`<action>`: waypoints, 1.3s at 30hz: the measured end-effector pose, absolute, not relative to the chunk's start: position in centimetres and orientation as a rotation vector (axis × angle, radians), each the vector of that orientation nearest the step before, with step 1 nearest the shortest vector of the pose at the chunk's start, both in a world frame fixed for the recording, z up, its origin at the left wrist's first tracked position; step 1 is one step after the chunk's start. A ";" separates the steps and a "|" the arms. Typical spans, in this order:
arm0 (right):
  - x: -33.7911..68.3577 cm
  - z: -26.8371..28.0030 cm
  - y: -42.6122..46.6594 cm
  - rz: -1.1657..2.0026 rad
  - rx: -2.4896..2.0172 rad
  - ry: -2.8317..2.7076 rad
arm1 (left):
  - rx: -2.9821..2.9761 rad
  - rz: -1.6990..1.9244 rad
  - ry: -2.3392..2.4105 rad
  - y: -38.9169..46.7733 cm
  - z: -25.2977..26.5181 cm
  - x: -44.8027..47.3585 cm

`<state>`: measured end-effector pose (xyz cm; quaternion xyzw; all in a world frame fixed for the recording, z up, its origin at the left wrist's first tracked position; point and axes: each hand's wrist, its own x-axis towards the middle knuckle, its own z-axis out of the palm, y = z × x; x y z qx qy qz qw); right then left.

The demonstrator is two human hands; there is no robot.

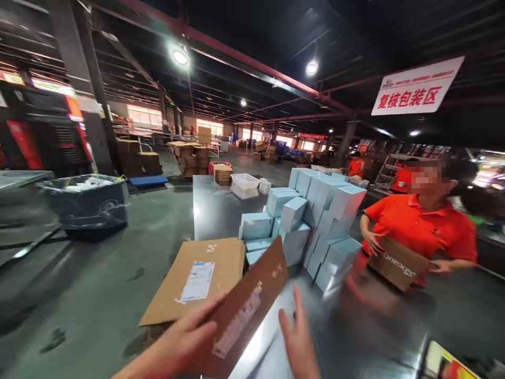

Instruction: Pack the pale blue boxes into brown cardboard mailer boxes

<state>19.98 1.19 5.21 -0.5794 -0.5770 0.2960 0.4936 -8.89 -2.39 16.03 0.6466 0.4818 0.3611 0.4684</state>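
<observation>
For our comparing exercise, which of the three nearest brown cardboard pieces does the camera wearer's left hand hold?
The tilted middle piece, gripped by the left hand; another piece lies label-up; a co-worker holds the third piece.

- Shiny metal table (215, 208)
- Pale blue boxes (294, 211) stacked on it in uneven tiers
- White basket (245, 181) near its far end
- Labelled brown carton (226, 258) at its left edge

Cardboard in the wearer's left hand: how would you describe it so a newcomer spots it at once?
Find the metal table with the pale blue boxes stacked on it. Nearer the camera than that stack, the left hand holds a brown cardboard sheet. Unlike the lighter cardboard lying flat to its left, it is tilted up and darker.
</observation>
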 end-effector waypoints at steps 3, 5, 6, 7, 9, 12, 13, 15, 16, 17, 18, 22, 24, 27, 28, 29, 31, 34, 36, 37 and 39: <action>26.8 10.1 1.5 0.565 -1.371 -1.236 | 1.843 0.601 0.990 -2.9 16.2 -1.9; 29.7 10.5 0.5 0.545 -1.446 -1.273 | 1.882 0.497 0.899 -2.8 15.0 1.2; 30.7 9.8 -0.2 0.538 -1.496 -1.269 | 1.858 0.462 0.856 -2.7 14.1 2.2; 31.3 8.8 -1.0 0.527 -1.545 -1.236 | 1.810 0.426 0.817 -2.6 13.2 2.9; 32.0 6.4 -2.4 0.489 -1.603 -1.133 | 1.674 0.373 0.743 -2.5 11.7 3.5; 32.1 4.5 -3.6 0.502 -1.614 -1.037 | 1.387 0.368 0.629 -3.2 10.3 3.6; 32.1 4.4 -3.6 0.532 -1.605 -1.028 | 1.283 0.381 0.599 -3.6 9.9 3.6; 32.2 4.8 -3.3 0.597 -1.569 -1.030 | 1.130 0.403 0.581 -4.4 8.9 3.5; 32.3 5.1 -3.1 0.624 -1.545 -1.039 | 1.103 0.420 0.618 -4.5 8.4 3.4; 32.4 5.3 -3.1 0.644 -1.524 -1.044 | 1.098 0.455 0.697 -4.5 7.8 3.2; 32.4 5.4 -3.2 0.662 -1.503 -1.040 | 1.100 0.513 0.814 -4.2 7.4 3.0; 32.1 4.3 -6.4 0.806 -1.319 -1.020 | 1.112 0.885 1.389 -0.7 8.2 3.3; 31.2 3.0 -9.0 0.865 -1.181 -1.074 | 1.220 0.994 1.546 1.5 10.0 4.7; 29.6 0.9 -11.8 0.857 -1.269 -1.101 | 1.449 0.966 1.461 3.6 12.5 7.6; 29.2 0.3 -12.2 0.798 -1.388 -1.096 | 1.507 0.897 1.386 3.8 13.0 8.2; 29.1 -0.3 -12.2 0.692 -1.507 -1.105 | 1.562 0.803 1.301 3.7 13.3 8.5; 29.4 -1.1 -11.5 0.363 -1.670 -1.197 | 1.716 0.546 1.086 3.0 13.3 7.9; 30.9 -1.7 -10.2 -0.081 -1.644 -1.440 | 1.801 0.204 0.842 2.4 12.2 5.3; 31.7 -2.1 -10.1 -0.209 -1.575 -1.581 | 1.702 0.232 0.869 3.0 11.0 4.3; 31.9 -2.4 -10.2 -0.226 -1.537 -1.647 | 1.645 0.322 0.928 3.7 10.2 4.3; 32.0 -3.1 -11.0 -0.155 -1.479 -1.718 | 1.601 0.493 1.048 5.3 8.7 5.4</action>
